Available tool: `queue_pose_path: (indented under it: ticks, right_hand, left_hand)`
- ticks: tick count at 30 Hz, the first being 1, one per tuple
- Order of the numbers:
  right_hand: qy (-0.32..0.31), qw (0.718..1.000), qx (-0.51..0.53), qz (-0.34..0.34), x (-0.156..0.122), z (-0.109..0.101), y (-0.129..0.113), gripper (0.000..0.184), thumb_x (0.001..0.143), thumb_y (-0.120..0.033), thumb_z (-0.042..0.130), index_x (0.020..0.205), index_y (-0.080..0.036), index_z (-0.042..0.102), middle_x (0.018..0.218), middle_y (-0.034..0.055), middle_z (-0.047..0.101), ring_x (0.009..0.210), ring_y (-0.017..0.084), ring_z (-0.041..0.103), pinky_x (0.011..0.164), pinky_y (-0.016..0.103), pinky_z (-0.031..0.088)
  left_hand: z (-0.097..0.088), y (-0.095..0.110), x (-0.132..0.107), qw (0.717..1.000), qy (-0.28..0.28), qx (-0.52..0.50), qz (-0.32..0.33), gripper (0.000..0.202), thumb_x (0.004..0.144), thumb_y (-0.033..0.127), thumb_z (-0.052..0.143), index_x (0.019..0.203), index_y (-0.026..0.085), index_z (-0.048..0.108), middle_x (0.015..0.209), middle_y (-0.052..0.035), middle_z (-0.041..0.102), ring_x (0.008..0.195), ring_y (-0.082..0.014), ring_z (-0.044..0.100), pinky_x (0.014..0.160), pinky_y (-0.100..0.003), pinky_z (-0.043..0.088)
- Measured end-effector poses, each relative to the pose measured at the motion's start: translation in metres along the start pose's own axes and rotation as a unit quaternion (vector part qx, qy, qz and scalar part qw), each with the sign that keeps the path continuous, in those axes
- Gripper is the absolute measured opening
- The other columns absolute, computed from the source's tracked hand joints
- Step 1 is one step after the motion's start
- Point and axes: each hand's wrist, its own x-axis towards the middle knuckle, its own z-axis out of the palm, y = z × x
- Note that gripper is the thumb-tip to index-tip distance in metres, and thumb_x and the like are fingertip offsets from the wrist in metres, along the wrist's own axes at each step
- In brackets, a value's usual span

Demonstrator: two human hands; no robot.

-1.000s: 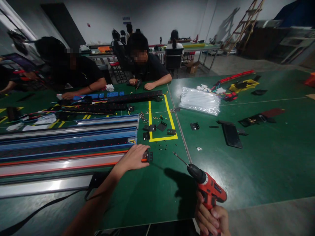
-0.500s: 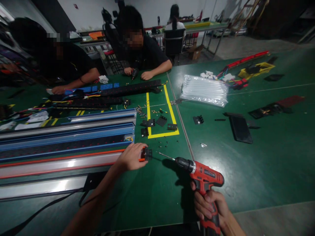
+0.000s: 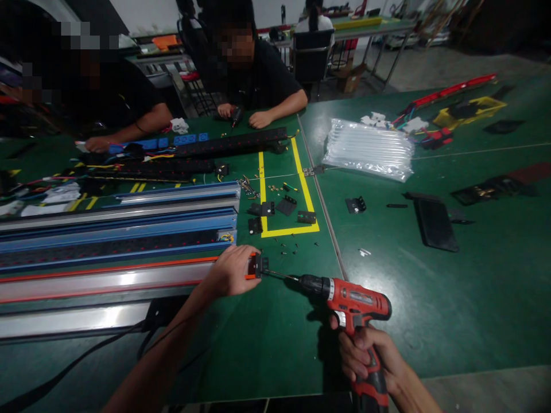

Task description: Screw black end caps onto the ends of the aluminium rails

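My left hand (image 3: 233, 269) is wrapped over the right end of a long orange-edged aluminium profile (image 3: 112, 279) lying on the green table. A black end bracket (image 3: 258, 265) caps that end, just past my fingers. In my right hand (image 3: 365, 351) is a red and black cordless drill (image 3: 359, 299), gripped by its handle and pointing left. Its long thin bit (image 3: 279, 275) reaches to the bracket; whether the tip sits in a screw is too small to tell. Several small black screws (image 3: 295, 246) lie loose behind the bit.
More blue-edged profiles (image 3: 116, 234) lie parallel behind, and a silver one (image 3: 73, 322) in front. Black brackets (image 3: 286, 205) are scattered near a yellow tape outline (image 3: 290, 233). Bubble wrap (image 3: 368, 150) and a black flat box (image 3: 435, 225) are to the right. Two co-workers sit across the table.
My right hand has brought the drill slightly left and up, so its bit now meets the end bracket. My left hand keeps its hold on the profile. The camera view has shifted a little.
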Motion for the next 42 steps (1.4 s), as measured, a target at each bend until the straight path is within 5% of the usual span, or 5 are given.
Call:
queue_pose_path:
  ticks: [9,42]
  right_hand:
    - [0.048,0.999,-0.014,0.020,0.0003,-0.0012,-0.0059,0.036,0.070,-0.014,0.052,0.103,-0.015,0.065,0.048,-0.0077,0.044,0.037,0.009,0.039,0.050,0.027,0.045]
    - [0.050,0.997,-0.016,0.061,0.0076,0.0032,-0.0079,0.034,0.070,-0.014,0.052,0.102,-0.016,0.062,0.048,-0.0077,0.044,0.038,0.009,0.038,0.049,0.026,0.045]
  left_hand:
    - [-0.0005,0.0008,0.0021,1.000,-0.002,-0.014,-0.009,0.045,0.072,0.035,0.065,0.113,0.026,0.049,0.104,-0.0072,0.065,0.096,-0.0292,0.062,0.087,-0.047,0.045]
    - [-0.0018,0.0026,0.0039,0.999,-0.012,-0.026,-0.028,0.046,0.068,0.032,0.066,0.111,0.028,0.049,0.104,-0.0061,0.064,0.094,-0.0299,0.060,0.084,-0.049,0.046]
